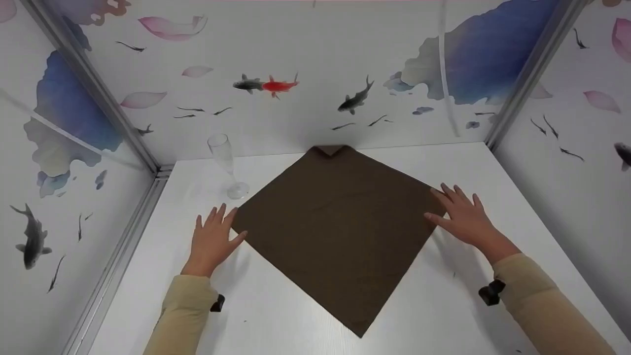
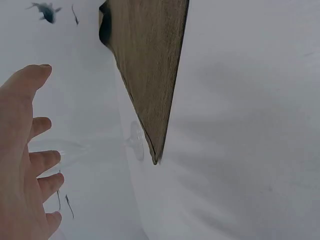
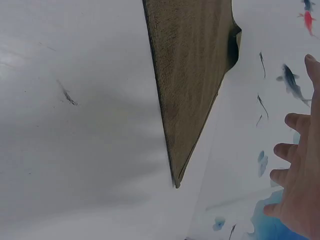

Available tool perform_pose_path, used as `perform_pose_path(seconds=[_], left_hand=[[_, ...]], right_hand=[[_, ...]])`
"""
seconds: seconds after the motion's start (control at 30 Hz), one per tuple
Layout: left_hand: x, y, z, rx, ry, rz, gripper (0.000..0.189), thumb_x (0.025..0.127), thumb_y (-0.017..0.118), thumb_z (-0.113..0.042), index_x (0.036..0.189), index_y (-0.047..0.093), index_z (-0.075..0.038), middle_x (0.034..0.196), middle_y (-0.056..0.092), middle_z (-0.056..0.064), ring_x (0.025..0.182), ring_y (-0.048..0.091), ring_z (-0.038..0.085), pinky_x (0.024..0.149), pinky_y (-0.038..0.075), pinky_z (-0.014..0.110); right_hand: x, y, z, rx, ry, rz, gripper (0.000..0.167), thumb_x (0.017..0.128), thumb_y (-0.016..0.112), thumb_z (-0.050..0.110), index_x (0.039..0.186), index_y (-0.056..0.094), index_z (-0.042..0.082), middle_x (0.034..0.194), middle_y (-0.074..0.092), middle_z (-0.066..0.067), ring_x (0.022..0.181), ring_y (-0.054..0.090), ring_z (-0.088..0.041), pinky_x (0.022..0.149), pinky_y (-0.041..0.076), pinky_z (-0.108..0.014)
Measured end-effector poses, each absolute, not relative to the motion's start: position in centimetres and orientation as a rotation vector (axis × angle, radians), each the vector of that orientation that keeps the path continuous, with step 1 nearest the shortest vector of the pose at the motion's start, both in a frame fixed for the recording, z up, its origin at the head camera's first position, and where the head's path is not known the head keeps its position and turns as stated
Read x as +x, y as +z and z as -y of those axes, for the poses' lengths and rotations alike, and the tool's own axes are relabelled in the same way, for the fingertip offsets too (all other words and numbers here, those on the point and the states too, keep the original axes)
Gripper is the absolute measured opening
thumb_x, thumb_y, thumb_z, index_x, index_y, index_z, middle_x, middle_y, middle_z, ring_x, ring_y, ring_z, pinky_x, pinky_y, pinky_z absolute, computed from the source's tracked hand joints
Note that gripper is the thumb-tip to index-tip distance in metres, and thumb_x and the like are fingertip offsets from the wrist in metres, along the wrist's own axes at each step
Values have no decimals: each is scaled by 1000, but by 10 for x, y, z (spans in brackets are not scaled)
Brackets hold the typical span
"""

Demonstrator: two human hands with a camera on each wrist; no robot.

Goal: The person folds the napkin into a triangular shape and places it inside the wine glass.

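A dark brown cloth napkin (image 1: pixel 340 227) lies spread flat like a diamond on the white table. Its far corner is bent over against the back wall. My left hand (image 1: pixel 212 242) hovers by the left corner with fingers spread. In the left wrist view that hand (image 2: pixel 22 155) is apart from the napkin (image 2: pixel 150 70). On the other side, my right hand (image 1: pixel 466 217) is held above the right corner, fingers straight. The right wrist view likewise has a gap between the hand (image 3: pixel 300 160) and the napkin (image 3: pixel 192 75). Neither hand holds anything.
An upright clear champagne flute (image 1: pixel 224 160) stands at the back left, close to the napkin's left edge. White panels (image 1: pixel 305 44) painted with fish and petals enclose the table (image 1: pixel 286 325) at the back and both sides, with metal posts at the corners.
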State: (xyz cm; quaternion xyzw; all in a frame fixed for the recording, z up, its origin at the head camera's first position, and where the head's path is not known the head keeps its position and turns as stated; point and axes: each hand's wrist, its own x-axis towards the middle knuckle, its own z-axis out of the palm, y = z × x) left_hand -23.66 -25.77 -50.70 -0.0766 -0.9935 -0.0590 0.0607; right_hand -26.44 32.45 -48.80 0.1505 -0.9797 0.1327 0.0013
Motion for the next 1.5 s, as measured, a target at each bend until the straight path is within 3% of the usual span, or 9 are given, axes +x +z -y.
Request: perform_pose_path(seconds=[0.27, 0.57, 0.77, 1.13, 1.33, 1.5], left_hand=[[-233, -508, 229, -347, -312, 2940, 61, 95, 62, -39, 141, 47, -2, 141, 47, 23, 131, 42, 38, 108, 29, 56], [-226, -517, 192, -451, -354, 2942, 50, 96, 62, -36, 134, 55, -5, 131, 57, 17, 122, 53, 34, 102, 40, 48], [-222, -528, 171, -562, -358, 2929, 49, 95, 63, -37, 133, 56, -8, 120, 63, 12, 109, 62, 28, 93, 49, 43], [-220, -537, 149, -875, -256, 3066, 49, 89, 70, -45, 124, 62, -11, 111, 64, 5, 101, 60, 22, 92, 48, 41], [-213, -544, 138, -1130, -222, 3046, 40, 82, 77, -46, 105, 67, -15, 93, 60, -3, 85, 54, 13, 79, 49, 32], [-206, -547, 128, -1284, -185, 3018, 39, 75, 82, -48, 97, 68, -18, 88, 58, -7, 81, 51, 11, 75, 48, 28]], right_hand=[[-256, -495, -308, 531, 533, 3066, 80, 95, 47, 61, 149, 35, 2, 152, 28, -26, 138, 23, -47, 108, 11, -66], [-245, -512, -283, 641, 590, 3076, 92, 88, 39, 76, 143, 44, 2, 144, 43, -22, 133, 36, -43, 107, 27, -59], [-237, -523, -267, 719, 600, 3095, 81, 90, 50, 68, 140, 49, 5, 140, 49, -17, 130, 42, -39, 106, 30, -57], [-222, -540, -240, 992, 565, 3103, 69, 87, 56, 66, 130, 59, 12, 126, 57, -3, 118, 50, -26, 101, 39, -49], [-214, -547, -227, 1228, 538, 3063, 52, 85, 68, 56, 118, 66, 15, 111, 56, 5, 102, 52, -16, 89, 47, -40], [-208, -551, -219, 1391, 505, 3027, 43, 77, 80, 48, 107, 70, 18, 100, 52, 9, 90, 48, -11, 79, 48, -33]])
